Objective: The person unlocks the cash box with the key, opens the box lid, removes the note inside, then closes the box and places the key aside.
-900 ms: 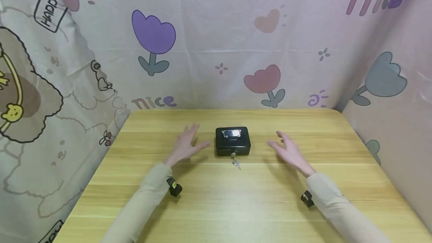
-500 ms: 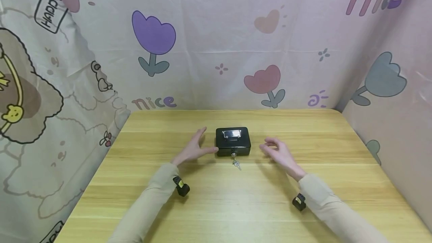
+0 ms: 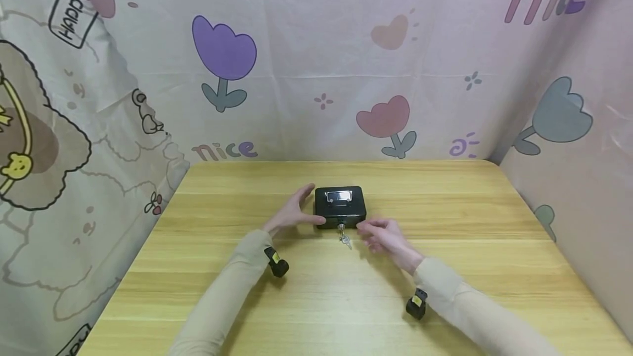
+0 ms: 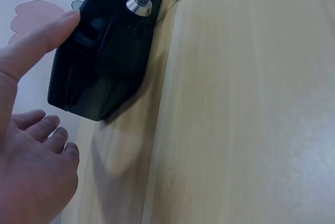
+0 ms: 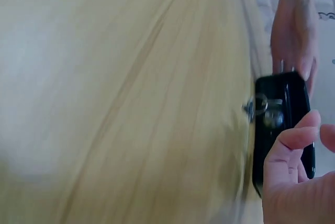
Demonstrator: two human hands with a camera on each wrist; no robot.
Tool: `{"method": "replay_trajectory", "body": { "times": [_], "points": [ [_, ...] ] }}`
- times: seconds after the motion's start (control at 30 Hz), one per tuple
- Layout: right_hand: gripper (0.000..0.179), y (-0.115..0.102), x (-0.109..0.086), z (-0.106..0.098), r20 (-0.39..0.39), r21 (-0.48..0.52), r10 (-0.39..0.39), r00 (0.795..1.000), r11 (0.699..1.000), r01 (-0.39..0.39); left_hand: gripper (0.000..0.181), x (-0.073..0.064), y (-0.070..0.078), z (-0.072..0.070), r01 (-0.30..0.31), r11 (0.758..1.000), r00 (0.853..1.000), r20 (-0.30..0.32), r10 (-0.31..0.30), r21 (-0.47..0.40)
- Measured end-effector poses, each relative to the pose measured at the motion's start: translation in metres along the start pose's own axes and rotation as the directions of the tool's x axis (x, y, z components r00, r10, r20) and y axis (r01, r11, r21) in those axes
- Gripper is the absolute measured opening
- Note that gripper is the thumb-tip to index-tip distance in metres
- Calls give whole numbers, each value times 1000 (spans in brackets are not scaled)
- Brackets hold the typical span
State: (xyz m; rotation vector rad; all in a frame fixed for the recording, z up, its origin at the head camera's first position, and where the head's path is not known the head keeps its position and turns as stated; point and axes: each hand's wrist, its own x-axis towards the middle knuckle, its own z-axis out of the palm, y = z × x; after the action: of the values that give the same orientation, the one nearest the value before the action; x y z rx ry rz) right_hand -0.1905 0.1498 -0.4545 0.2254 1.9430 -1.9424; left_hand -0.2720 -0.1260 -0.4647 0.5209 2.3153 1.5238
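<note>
A small black cash box (image 3: 340, 205) with a silver handle plate on its lid sits on the wooden table. Its front lock (image 4: 139, 5) has a key in it, and a ring with another key (image 3: 345, 239) hangs below. My left hand (image 3: 292, 215) is at the box's left side, thumb across the front left corner and fingers extended along the side. My right hand (image 3: 388, 237) is beside the front right corner, just right of the hanging key, thumb and index finger close together. In the right wrist view its fingers overlap the box, with nothing visible between them.
The wooden table (image 3: 316, 301) runs back to a printed curtain (image 3: 296, 70) with flowers and words. More printed cloth (image 3: 59, 180) hangs along the left side. A small black wrist camera (image 3: 277, 262) is strapped at each sleeve.
My left hand has moved right, up to the box's left side. My right hand has come left and nearer the front, to the box's front right corner, its fingers drawing together. The box has stayed put.
</note>
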Motion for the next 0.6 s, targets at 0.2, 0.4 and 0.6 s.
{"method": "replay_trajectory", "body": {
  "times": [0.2, 0.4, 0.6],
  "points": [
    [36, 2, 4, 14, 34, 104, 33, 999, 994, -36, 117, 5, -1, 4, -9, 999, 1000, 23, 10, -33],
    [36, 9, 9, 28, 43, 176, 43, 998, 983, -50, 115, 5, -3, 7, -15, 997, 1000, 19, 17, -82],
    [41, 13, 14, 38, 52, 226, 77, 996, 970, -87, 115, 6, -5, 9, -14, 996, 1000, 17, 16, -93]
  ]
}}
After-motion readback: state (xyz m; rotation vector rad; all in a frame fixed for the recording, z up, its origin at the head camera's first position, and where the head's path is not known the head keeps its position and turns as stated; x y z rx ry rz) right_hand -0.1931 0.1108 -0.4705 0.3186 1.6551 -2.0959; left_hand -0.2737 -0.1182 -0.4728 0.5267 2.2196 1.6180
